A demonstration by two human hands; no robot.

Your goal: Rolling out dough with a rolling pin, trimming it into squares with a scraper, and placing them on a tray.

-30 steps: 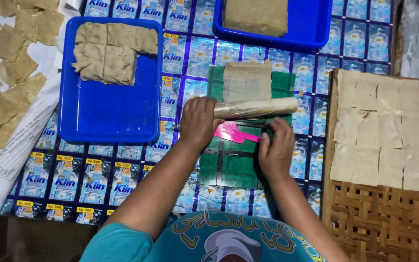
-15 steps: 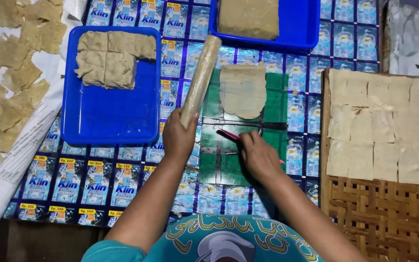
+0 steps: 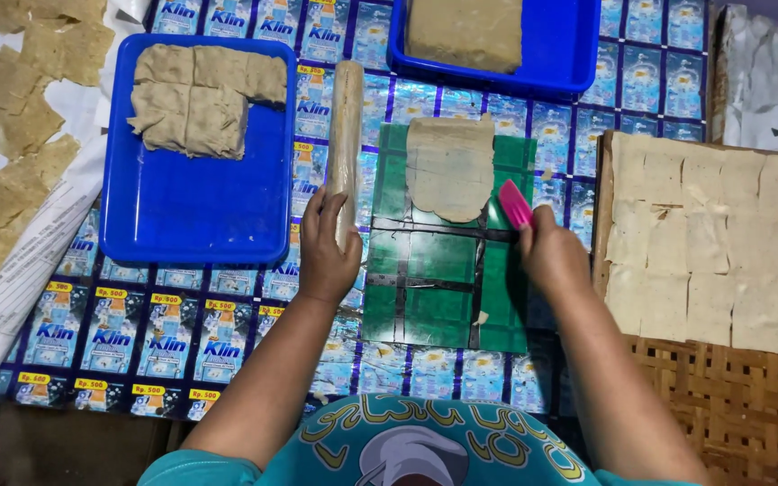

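Left hand [image 3: 326,256] grips near end of wooden rolling pin [image 3: 346,144], pin lying beside blue tray [image 3: 195,220]. Right hand [image 3: 551,256] closed on pink scraper [image 3: 515,203], at right edge of flattened dough sheet [image 3: 450,166] on green board [image 3: 438,288].

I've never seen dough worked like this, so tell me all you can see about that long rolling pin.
The long pale wooden rolling pin is a plain cylinder without handles, dusted or coated a doughy beige. It lies lengthwise on the printed plastic sheet, between the blue rectangular plastic tray and the green cutting mat. The left hand grips its near end.
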